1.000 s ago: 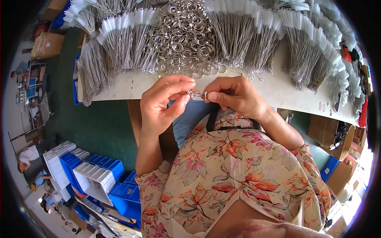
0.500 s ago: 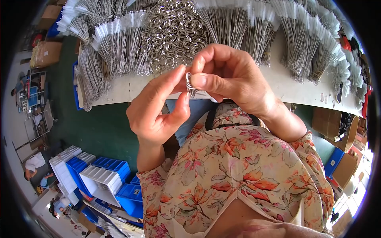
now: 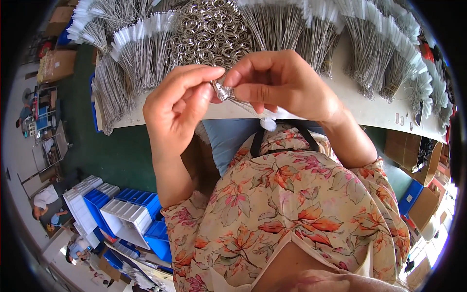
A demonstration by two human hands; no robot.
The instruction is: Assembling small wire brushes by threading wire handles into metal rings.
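So I had my left hand (image 3: 177, 104) and right hand (image 3: 279, 85) up close in front of my chest, both pinching one small shiny metal split ring (image 3: 223, 91) between thumb and fingertips. The right one was also clamped on a thin twisted-wire brush with a white bristle tip (image 3: 260, 117), which hung down toward my flowery shirt. I'd guess I held it that near just to see the tiny gap in the ring (it's fiddly stuff).

Everything else was laid out within reach on the white worktable (image 3: 360, 104): a heap of loose silver rings (image 3: 209, 34) dead centre, and bundles of the same wire brushes (image 3: 131, 58) fanned around it, handles pointing in so they're easy to grab.

Packaging-wise: brown cardboard boxes (image 3: 56, 65) sat on the floor off to the far left, more brown boxes (image 3: 413, 151) under the table's right end, and stacked blue and white plastic bins (image 3: 116, 214) down by my left side. Couldn't make out any labels.
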